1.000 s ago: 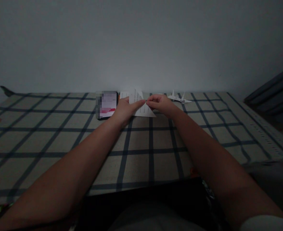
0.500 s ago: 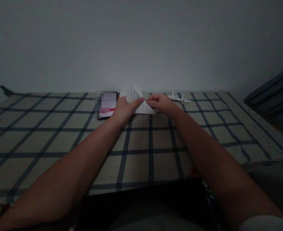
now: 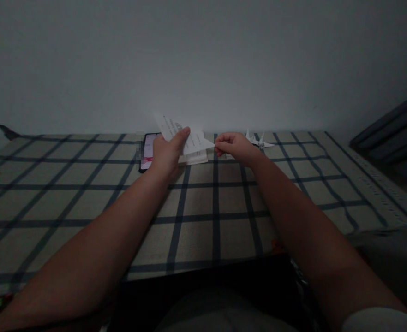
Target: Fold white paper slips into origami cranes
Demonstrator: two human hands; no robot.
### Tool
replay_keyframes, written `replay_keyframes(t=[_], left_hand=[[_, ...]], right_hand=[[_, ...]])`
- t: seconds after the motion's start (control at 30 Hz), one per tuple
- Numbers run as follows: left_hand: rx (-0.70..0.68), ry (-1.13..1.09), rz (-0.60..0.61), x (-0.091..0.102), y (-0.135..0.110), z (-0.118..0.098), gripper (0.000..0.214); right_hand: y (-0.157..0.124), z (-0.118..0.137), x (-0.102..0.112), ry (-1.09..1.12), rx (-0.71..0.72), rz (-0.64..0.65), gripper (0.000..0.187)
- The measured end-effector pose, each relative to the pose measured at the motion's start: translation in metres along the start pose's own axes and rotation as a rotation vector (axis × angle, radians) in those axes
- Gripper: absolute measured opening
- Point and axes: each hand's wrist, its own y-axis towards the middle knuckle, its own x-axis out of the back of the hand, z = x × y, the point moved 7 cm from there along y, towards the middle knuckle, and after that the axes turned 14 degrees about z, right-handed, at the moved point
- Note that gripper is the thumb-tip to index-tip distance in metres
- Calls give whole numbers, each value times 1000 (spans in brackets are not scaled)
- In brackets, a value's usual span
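Observation:
A folded white sheet of printed paper (image 3: pixel 189 138) is raised a little off the checked tablecloth (image 3: pixel 196 203) near its far edge. My left hand (image 3: pixel 167 152) grips the paper's left part, fingers over its top. My right hand (image 3: pixel 234 147) pinches the paper's right tip with closed fingers. A small stack of white paper (image 3: pixel 194 159) lies under the lifted sheet.
A phone (image 3: pixel 147 152) with a lit screen lies just left of my left hand. Two small white folded paper cranes (image 3: pixel 259 140) stand behind my right hand. A plain wall rises behind the table. Dark furniture (image 3: pixel 393 133) is at the far right.
The paper lay folded as a triangle on the cloth; now it is lifted and its left part has swung up and left in my left hand. My right hand stays at the right tip.

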Motion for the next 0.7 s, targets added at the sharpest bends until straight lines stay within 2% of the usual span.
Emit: replay_keyframes(t=[0.17,0.3,0.37,0.5,0.6,0.7], left_hand=[[16,-30,4,2,3,0,49],[60,-16,48,-2,2,0,44],[85,7,97,-9,-2,1,43],[236,32,223,-23,-13,7,45],[249,1,248,-27,-16,5,45],[236,-58,269,-29,-14,3,42]], right_hand=[[1,-3,5,63,-2,-41,10],[3,-5,11,125,42,-117,15],[4,-1,6,106,65,-81,19],[3,10,-12,-58,91,53,34],[3,11,-13,-67,90,32,34],[4,6,-4,-24,67,-54,33]])
